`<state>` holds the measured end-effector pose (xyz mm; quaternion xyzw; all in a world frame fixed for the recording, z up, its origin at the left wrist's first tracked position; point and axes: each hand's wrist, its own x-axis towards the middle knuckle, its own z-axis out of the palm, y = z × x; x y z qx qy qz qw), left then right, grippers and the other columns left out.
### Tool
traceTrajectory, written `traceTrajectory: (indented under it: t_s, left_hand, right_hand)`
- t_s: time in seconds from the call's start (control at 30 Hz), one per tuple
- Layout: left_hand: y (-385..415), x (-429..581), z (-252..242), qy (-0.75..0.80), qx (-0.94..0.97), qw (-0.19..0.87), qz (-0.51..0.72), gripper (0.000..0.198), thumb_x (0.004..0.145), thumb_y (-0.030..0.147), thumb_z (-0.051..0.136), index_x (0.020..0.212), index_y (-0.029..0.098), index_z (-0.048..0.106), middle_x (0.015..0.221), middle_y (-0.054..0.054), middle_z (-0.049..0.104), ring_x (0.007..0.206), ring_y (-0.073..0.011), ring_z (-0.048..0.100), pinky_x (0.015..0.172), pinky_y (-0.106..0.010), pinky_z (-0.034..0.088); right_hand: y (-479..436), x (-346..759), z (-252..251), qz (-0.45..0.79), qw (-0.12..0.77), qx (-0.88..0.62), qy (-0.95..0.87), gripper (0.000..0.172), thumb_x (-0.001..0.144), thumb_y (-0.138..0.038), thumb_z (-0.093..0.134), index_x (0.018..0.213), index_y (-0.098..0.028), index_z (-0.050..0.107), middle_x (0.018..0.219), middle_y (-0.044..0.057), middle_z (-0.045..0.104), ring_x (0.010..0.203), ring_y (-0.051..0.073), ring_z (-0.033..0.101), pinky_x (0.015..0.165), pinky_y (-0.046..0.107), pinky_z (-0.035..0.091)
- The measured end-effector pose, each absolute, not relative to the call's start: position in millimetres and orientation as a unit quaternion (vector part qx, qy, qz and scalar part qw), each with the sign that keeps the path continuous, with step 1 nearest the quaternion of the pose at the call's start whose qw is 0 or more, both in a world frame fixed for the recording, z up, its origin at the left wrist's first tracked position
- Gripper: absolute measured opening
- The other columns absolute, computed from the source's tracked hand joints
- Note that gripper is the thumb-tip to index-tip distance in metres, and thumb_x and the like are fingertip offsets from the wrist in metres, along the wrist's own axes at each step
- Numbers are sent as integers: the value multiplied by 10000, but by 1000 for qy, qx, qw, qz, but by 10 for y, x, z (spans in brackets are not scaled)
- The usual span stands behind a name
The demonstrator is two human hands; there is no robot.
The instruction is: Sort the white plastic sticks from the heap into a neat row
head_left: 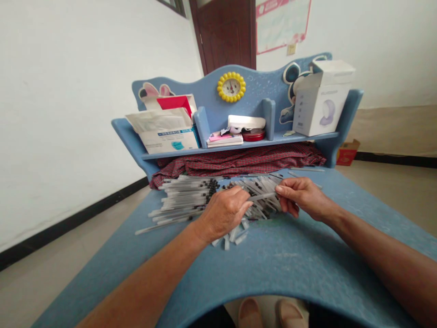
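Observation:
A heap of several clear plastic tubes with dark tips lies across the blue desk. My left hand rests on the heap with its fingers curled round a bundle of tubes, whose ends stick out below the palm. My right hand pinches one end of a single clear tube. That tube spans the gap between both hands, and its other end reaches my left fingertips.
A red checked cloth lies behind the heap under the blue shelf. The shelf holds a mask box, books, a red tin, a white carton and a yellow clock. My feet show below the desk's front cutout.

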<state>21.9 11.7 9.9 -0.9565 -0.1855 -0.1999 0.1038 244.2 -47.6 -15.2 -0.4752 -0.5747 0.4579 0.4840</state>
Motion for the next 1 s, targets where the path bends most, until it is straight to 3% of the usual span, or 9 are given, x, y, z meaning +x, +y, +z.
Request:
traceTrajectory:
  t_s: [0.27,0.47,0.6,0.8,0.9,1.0]
  left_hand:
    - [141,228,97,-172,-958,56,-221,167,898,201,474,808,127,594,713,-24,566,678,-136,546,639,-235,434]
    - [139,228,101,-175,-956,66,-227,188,909,212,451,813,133,592,722,-29,574,693,-141,553,653,-244,441]
    - [142,226,95,-176,-958,74,-215,190,905,209,455,806,129,595,723,-34,576,699,-150,556,654,-252,446]
    - [151,230,93,-179,-957,81,-214,198,910,210,440,820,129,597,735,-38,583,704,-152,558,656,-253,449]
    - [147,228,95,-180,-957,81,-214,202,913,215,435,821,131,594,741,-39,585,710,-150,559,661,-252,450]
    - [145,223,93,-180,-958,79,-209,187,907,209,444,826,130,593,739,-37,581,706,-150,557,657,-252,450]
  right_hand:
    - [-488,2462,-107,447,501,-467,-576,329,705,-443,696,755,-166,527,560,-6,647,347,83,539,337,174,310]
    - [-492,2450,-134,416,477,-507,-584,418,818,-557,505,693,-159,538,484,4,615,304,82,504,315,183,288]
    - [-493,2443,-136,422,475,-497,-591,399,790,-537,555,652,-164,517,493,1,616,307,82,501,317,188,282]
    - [-496,2433,-110,427,476,-492,-591,372,756,-518,606,853,-167,532,563,-7,641,349,91,536,335,181,310]
    - [-501,2420,-122,404,458,-519,-598,432,825,-582,463,750,-162,532,502,-3,614,315,83,507,325,183,305]
    - [-505,2414,-127,398,456,-521,-602,425,815,-567,488,681,-166,518,468,-13,591,296,75,481,317,183,300]
